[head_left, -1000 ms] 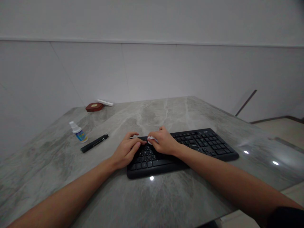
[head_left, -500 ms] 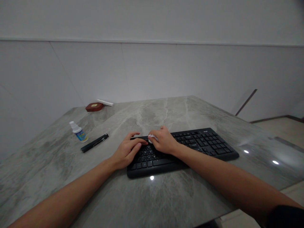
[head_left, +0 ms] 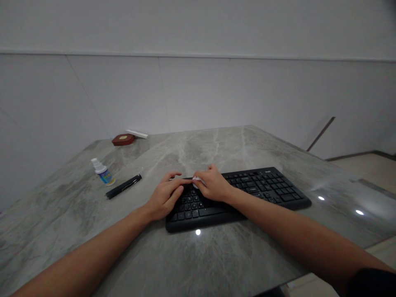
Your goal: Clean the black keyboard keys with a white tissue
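Note:
A black keyboard (head_left: 213, 211) lies at a slant on the grey marbled table, its left end nearer to me. My right hand (head_left: 212, 183) is closed round a small white wad, perhaps a tissue or cloth (head_left: 198, 182), and presses it on the keys of the upper left part. My left hand (head_left: 165, 196) rests over the keyboard's left end with its fingers stretched out. Its index fingertip reaches the white wad beside my right fingers. The keys under both hands are hidden.
Left of the keyboard lies a black pen-like stick (head_left: 123, 187). Beyond it stands a small white spray bottle (head_left: 103, 172) with a blue label. A reddish-brown case (head_left: 123, 140) and a flat white strip (head_left: 137, 133) lie at the back by the wall.
My left index finger has moved slightly up and right, to the white wad. My right hand stays at nearly the same spot on the keyboard.

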Available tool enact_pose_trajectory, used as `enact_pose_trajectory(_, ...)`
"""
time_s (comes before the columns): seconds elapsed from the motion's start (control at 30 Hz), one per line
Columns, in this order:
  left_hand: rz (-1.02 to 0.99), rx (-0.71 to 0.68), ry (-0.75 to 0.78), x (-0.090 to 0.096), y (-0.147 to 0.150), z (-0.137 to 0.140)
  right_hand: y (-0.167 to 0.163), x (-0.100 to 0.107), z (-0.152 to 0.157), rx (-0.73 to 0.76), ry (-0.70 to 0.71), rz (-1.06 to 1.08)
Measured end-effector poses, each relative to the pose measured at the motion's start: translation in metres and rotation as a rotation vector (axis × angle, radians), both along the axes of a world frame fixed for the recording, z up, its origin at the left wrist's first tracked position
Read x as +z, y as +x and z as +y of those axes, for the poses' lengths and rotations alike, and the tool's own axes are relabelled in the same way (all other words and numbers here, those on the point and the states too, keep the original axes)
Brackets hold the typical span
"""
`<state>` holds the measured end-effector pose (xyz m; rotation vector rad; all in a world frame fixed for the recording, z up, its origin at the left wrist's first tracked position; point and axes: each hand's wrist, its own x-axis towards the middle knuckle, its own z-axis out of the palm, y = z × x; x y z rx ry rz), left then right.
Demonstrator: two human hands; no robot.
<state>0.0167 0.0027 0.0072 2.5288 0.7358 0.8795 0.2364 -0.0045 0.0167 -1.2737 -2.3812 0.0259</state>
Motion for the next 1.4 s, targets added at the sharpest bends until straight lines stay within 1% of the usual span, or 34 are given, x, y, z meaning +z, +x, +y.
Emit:
enact_pose_trajectory(0.1,0.017,-0.03,-0.018,-0.0007,-0.0005,0.0006,-0.0002,0.0001,0.0002,-0.007,-0.001,0.01)
enact_pose_trajectory(0.2,-0.012,-0.003,-0.004,-0.0022,-0.0007,0.0015,-0.0005,-0.0001,0.0004,0.013,0.0,-0.021)
enact_pose_trajectory(0.33,-0.002,0.0,-0.007,-0.0031,0.0,0.0017,-0.0008,0.0004,0.0002,-0.037,-0.002,-0.016)
enact_pose_trajectory(0.47,-0.048,0.004,-0.008,-0.0026,0.0001,0.0018,-0.0006,0.0013,0.0001,0.016,-0.014,-0.024)
enact_pose_trajectory(0.63,-0.081,0.04,0.032,-0.0023,-0.0001,0.0018,-0.0009,0.0012,-0.0001,-0.014,-0.013,-0.007)
enact_pose_trajectory(0.8,-0.088,0.058,0.037,-0.0018,0.001,0.0018,-0.0013,-0.0001,-0.0004,0.074,-0.02,-0.029)
enact_pose_trajectory(0.97,-0.087,0.053,0.036,-0.0028,0.0011,0.0024,-0.0026,0.0004,-0.0009,0.009,-0.005,-0.021)
enact_pose_trajectory(1.1,-0.092,0.036,0.038,-0.0029,0.0008,0.0021,-0.0039,0.0006,-0.0013,0.056,-0.001,-0.043)
enact_pose_trajectory(1.3,-0.084,0.032,0.037,-0.0019,0.0009,0.0013,-0.0045,0.0008,-0.0019,0.003,-0.001,-0.026)
enact_pose_trajectory(1.4,-0.078,0.032,0.042,-0.0022,0.0007,0.0019,-0.0043,0.0008,-0.0021,0.048,-0.004,-0.049)
